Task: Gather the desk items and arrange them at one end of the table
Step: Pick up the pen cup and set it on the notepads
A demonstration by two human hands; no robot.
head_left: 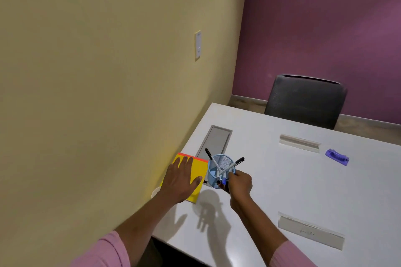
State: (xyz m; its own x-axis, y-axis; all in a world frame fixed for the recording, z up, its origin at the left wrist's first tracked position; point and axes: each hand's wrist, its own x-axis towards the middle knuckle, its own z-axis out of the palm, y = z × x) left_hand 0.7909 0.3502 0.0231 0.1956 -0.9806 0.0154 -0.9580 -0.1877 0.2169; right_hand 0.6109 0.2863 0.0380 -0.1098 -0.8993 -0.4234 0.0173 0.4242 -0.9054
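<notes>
Gripping the blue mesh pen cup [219, 169] by its near side, the right hand [239, 184] is curling its fingers round the wall. The cup is tipping mouth-up toward the camera and, judging by the shadow under it, is hanging just off the table [282, 191]. The markers [230, 167] are leaning loose inside, caps poking over the rim.

The left hand [182, 180] is lying flat, fingers spread, pressing on the yellow notepad [200, 169], which is sitting at the wall-side edge, just beside the cup.

Risks:
- The tilt is likely letting a marker slide out if it is getting any steeper.
- The cup is hanging close to the pad's corner, so a careless set-down could be landing it half on the pad and toppling it.
- A small white round thing [155, 193] is sitting at the table edge by the left wrist; a sweep could be knocking it off.

Room:
- The wall [86, 93] is crowding the left side.
- The grey cable hatch [217, 141] is lying just beyond the cup.
- Bare tabletop is stretching right toward the purple item [337, 156], well apart and not yet gathered.
- The near table edge is running under the forearms.
</notes>
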